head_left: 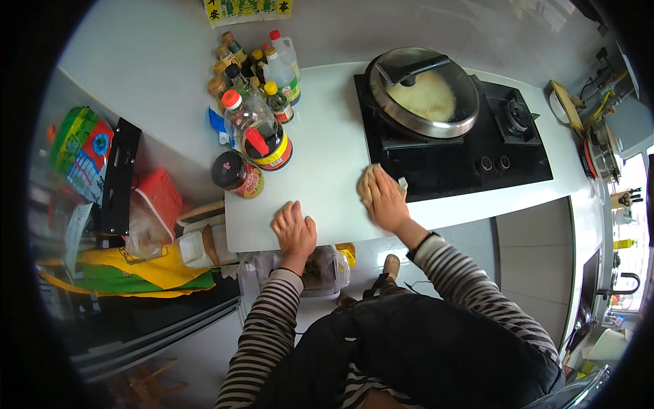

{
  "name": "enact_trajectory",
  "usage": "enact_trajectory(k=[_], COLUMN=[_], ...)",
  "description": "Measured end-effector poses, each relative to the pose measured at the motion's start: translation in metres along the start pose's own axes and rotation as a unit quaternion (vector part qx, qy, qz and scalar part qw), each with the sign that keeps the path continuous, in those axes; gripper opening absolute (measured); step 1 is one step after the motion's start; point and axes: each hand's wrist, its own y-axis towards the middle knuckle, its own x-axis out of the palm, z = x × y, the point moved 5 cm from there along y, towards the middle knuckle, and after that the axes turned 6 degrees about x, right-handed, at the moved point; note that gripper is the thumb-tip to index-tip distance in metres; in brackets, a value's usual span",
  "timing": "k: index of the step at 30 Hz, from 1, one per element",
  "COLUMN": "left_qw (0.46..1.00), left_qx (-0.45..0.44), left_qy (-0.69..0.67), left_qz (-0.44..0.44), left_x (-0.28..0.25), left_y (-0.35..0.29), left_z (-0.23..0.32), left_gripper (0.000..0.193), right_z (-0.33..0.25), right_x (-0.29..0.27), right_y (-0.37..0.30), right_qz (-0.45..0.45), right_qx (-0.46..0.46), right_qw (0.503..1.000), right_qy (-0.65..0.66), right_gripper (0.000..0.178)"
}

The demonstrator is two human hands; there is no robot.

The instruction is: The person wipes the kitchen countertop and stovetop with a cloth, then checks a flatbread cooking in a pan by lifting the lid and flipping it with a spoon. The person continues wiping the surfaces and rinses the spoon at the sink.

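Observation:
My left hand (294, 228) rests flat on the white counter (327, 146) near its front edge, fingers apart, holding nothing. My right hand (385, 199) presses a tan cloth (366, 180) onto the counter, right at the front left corner of the black gas stove (453, 160). A small white bit of the cloth shows past the fingers. On the stove's left burner sits a wok (422, 92) with a glass lid and a black handle, pale food inside.
Several sauce and oil bottles (259, 88) crowd the counter's back left, with a dark jar (236, 174) in front. A second burner (518, 116) lies right of the wok. Bags and a red container (160, 194) sit left, below the counter.

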Motion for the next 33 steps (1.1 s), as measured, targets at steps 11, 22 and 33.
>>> enact_trajectory(k=[11,22,33], left_qw=[0.998,0.997,0.984], left_qx=[0.033,0.071,0.146], left_qy=[0.038,0.019,-0.075], left_qz=[-0.026,-0.002,-0.07], left_x=[0.006,0.001,-0.009], left_y=[0.003,0.008,0.015], left_z=[-0.002,-0.002,-0.026], left_gripper=[0.054,0.053,0.062], right_z=[-0.042,-0.039,-0.067], right_x=[0.011,0.045,0.069], right_y=[-0.042,0.059,0.068], right_qz=[-0.028,0.036,-0.108], right_qx=[-0.103,0.067,-0.106], right_qw=[0.993,0.996,0.988], right_qy=[0.05,-0.036,0.023], right_gripper=[0.064,0.074,0.072])
